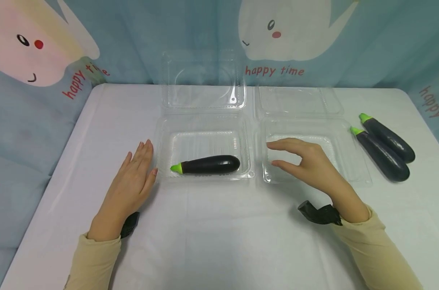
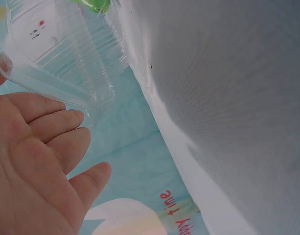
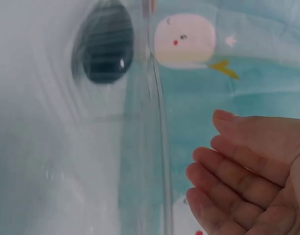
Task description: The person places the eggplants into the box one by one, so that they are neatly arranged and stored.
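Note:
An eggplant (image 1: 212, 164), dark purple with a green stem end, lies in the base of the left clear plastic box (image 1: 205, 121), whose lid (image 1: 204, 80) stands raised behind it. My left hand (image 1: 130, 183) is at that box's left edge, fingers straight, with the thumb right at the rim in the left wrist view. My right hand (image 1: 310, 161) hovers over the right clear plastic box (image 1: 344, 153), thumb and fingers apart and nothing between them. In the right wrist view the fingers bend gently beside a clear wall, and a dark rounded eggplant end (image 3: 108, 44) shows through the plastic.
Two more eggplants (image 1: 382, 155) lie side by side at the table's right. The right box's lid (image 1: 299, 100) leans open toward the back. A blue printed curtain (image 1: 205, 24) hangs behind the white-covered table (image 1: 219, 241). A black wrist camera (image 1: 318, 212) sits under the right wrist.

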`<state>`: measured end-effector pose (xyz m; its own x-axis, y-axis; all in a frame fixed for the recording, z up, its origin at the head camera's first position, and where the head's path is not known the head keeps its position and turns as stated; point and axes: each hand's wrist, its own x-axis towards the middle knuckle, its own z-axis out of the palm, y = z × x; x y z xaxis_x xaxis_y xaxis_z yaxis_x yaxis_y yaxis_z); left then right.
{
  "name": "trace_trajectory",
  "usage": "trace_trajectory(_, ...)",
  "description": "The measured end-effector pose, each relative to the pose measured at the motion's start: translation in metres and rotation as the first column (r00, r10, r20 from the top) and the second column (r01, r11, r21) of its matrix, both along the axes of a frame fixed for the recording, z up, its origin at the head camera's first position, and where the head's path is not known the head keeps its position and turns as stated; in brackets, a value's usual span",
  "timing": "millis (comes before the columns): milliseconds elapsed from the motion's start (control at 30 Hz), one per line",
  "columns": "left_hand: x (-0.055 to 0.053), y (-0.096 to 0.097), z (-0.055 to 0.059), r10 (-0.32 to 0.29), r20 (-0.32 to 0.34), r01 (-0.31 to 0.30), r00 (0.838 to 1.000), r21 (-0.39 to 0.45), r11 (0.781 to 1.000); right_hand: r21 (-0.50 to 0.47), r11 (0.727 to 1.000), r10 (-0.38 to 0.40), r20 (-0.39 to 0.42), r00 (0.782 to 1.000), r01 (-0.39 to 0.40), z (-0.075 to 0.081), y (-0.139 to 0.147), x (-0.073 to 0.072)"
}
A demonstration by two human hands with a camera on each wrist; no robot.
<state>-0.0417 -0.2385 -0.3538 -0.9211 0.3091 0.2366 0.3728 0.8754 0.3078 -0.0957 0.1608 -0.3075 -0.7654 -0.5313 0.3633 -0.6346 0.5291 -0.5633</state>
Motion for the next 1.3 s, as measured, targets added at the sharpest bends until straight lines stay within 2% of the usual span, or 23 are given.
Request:
trace_trajectory(200, 0.000, 0.000, -0.001, -0.002, -0.001, 0.002, 1.000, 0.005, 1.000, -0.012, 0.999, -0.046, -0.035, 0.998, 0.046, 0.001, 0.022, 0.004)
trace_trajectory(500, -0.003, -0.001, -0.003, -0.018, 0.047, 0.018, 0.999, 0.000, 1.000, -0.017, 0.987, -0.158, -0.102, 0.982, 0.158, -0.004, 0.054, 0.018)
trace_trajectory(600, -0.008, 0.005, -0.006, -0.021, 0.028, 0.021, 0.999, 0.007, 1.000, -0.027, 0.982, -0.191, -0.145, 0.971, 0.189, -0.004, 0.067, 0.019)
trace_trajectory(700, -0.016, 0.010, -0.009, -0.033, 0.000, 0.033, 0.999, 0.017, 0.999, -0.021, 0.971, -0.239, -0.156, 0.959, 0.238, -0.001, 0.079, 0.022)
trace_trajectory(800, -0.020, 0.011, -0.010, -0.040, -0.004, 0.040, 0.999, 0.022, 0.999, -0.004, 0.955, -0.295, -0.151, 0.943, 0.298, 0.002, 0.088, 0.025)
trace_trajectory(933, -0.020, 0.005, -0.010, -0.029, 0.006, 0.029, 1.000, 0.018, 0.999, -0.010, 0.929, -0.369, -0.139, 0.919, 0.371, 0.003, 0.097, 0.026)
trace_trajectory(1033, -0.017, -0.001, -0.007, -0.019, 0.003, 0.019, 1.000, 0.017, 1.000, -0.047, 0.908, -0.419, -0.099, 0.903, 0.416, 0.005, 0.105, 0.021)
trace_trajectory(1133, -0.014, -0.008, -0.003, -0.008, -0.017, 0.008, 1.000, 0.022, 1.000, -0.101, 0.880, -0.469, -0.018, 0.883, 0.465, 0.006, 0.111, 0.014)
trace_trajectory(1200, -0.011, -0.011, -0.001, -0.001, -0.028, 0.002, 1.000, 0.024, 1.000, -0.102, 0.857, -0.505, 0.028, 0.863, 0.505, 0.005, 0.116, 0.010)
trace_trajectory(1300, -0.013, -0.011, 0.000, -0.009, -0.044, 0.011, 0.999, 0.032, 0.999, -0.074, 0.811, -0.574, 0.085, 0.814, 0.580, 0.005, 0.129, 0.010)
